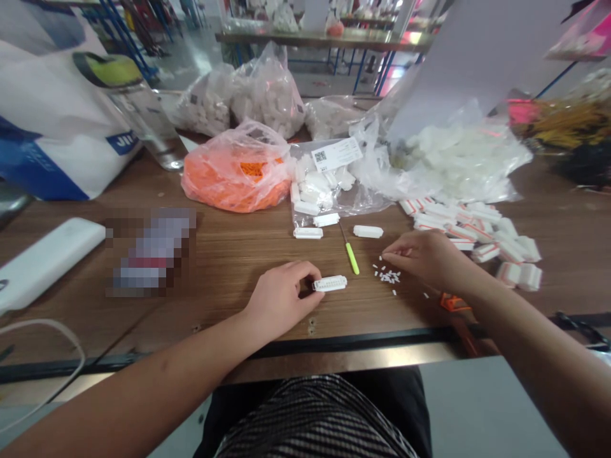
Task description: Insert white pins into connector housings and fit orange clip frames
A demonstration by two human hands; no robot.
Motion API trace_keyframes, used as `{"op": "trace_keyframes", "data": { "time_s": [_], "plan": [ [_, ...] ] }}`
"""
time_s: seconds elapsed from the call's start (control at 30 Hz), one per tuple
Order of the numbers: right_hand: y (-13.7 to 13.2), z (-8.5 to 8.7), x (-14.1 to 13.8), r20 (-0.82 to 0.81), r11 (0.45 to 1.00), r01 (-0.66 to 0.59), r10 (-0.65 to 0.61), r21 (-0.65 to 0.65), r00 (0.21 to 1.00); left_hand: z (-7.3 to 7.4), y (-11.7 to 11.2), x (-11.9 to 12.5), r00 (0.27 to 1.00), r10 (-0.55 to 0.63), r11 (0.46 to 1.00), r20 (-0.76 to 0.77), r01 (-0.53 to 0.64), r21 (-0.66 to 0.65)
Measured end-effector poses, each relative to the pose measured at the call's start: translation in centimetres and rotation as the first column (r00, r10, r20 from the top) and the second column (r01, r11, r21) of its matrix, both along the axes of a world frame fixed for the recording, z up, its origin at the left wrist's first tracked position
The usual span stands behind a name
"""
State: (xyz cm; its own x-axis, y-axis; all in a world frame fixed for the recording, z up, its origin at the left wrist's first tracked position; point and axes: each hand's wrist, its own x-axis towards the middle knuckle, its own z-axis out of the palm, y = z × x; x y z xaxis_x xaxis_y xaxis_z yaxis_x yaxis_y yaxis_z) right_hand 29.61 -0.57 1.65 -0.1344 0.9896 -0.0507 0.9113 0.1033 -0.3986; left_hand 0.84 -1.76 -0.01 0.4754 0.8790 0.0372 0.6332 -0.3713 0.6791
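Left hand (284,294) grips white slotted plastic block (333,283); right hand (424,254) at tiny white oblong bits (390,277)

Head view: landmark is the slim tool with yellow-green handle and thin shaft (352,257), lying on the brown wood-grain table (267,238), handle toward the person, shaft pointing away.

Block in grip: just left of and nearer the person than the tool's handle. Long, narrow, matte white; row of small openings along the visible face, end tabs narrower than the middle. Lies lengthwise left to right, right end tipped slightly away from the person. Left thumb and index finger close on its left end. Too small to tell which openings are filled; can't tell if it touches the table.

Right hand: right of the tool, thumb and fingertips close together beside one bit. Can't tell if that bit is pinched. Other bits in a loose scatter right of the handle, a few strays apart.

Similar white blocks (308,233): two left of the shaft, one right of it. Farther beyond the tool: clear plastic bag of white parts (317,184), with a translucent pinkish bag of orange pieces (229,175) to its left. Well right of the tool: pile of white blocks with orange-red stripes (482,235).
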Motion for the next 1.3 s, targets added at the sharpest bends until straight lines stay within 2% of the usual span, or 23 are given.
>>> {"op": "trace_keyframes", "data": {
  "time_s": [0.13, 0.23, 0.3, 0.5, 0.83, 0.93, 1.03, 1.17, 1.3],
  "plan": [
    [0.2, -0.5, -0.4, 0.057, 0.993, -0.099, 0.095, 0.067, 0.994, 0.0, 0.0, 0.0, 1.000, -0.002, 1.000, 0.004, 0.002, 0.004],
    [0.5, -0.7, 0.0, 0.083, 0.958, -0.258, 0.249, 0.123, 0.965, 0.1, 0.1, 0.0, 1.000, -0.002, 1.000, 0.007, 0.002, -0.002],
    [0.6, -0.6, 0.5, 0.088, 0.939, -0.314, 0.304, 0.140, 0.949, 0.1, 0.1, 0.0, 1.000, -0.001, 1.000, 0.006, 0.001, -0.009],
    [0.3, 0.1, 0.7, 0.059, 0.988, -0.146, 0.143, 0.049, 0.988, 0.0, 0.1, 0.1, 1.000, -0.007, 1.000, 0.005, 0.007, -0.013],
    [0.6, -0.5, 0.3, 0.080, 0.981, -0.188, 0.183, 0.053, 0.980, 0.0, 0.1, -0.1, 1.000, 0.001, 1.000, 0.009, 0.000, -0.009],
    [0.0, 0.1, -1.1, -0.084, 0.990, -0.134, 0.137, 0.040, 0.987, 0.0, 0.1, 0.0, 1.000, 0.000, 1.000, 0.016, 0.000, -0.010],
    [-1.1, 0.8, -3.4, -0.321, 0.991, -0.126, 0.133, 0.042, 0.938, 0.0, 0.0, 0.1, 1.000, 0.002, 1.000, 0.024, -0.002, -0.013],
    [-2.0, 0.9, -6.0, -0.365, 0.970, -0.221, 0.242, 0.099, 0.899, -0.1, -0.1, 0.1, 1.000, 0.008, 1.000, 0.023, -0.007, -0.011],
    [-1.9, 0.3, -6.7, -0.378, 0.960, -0.253, 0.279, 0.119, 0.883, -0.1, -0.1, 0.0, 1.000, 0.006, 1.000, 0.027, -0.005, -0.015]
  ]
}}
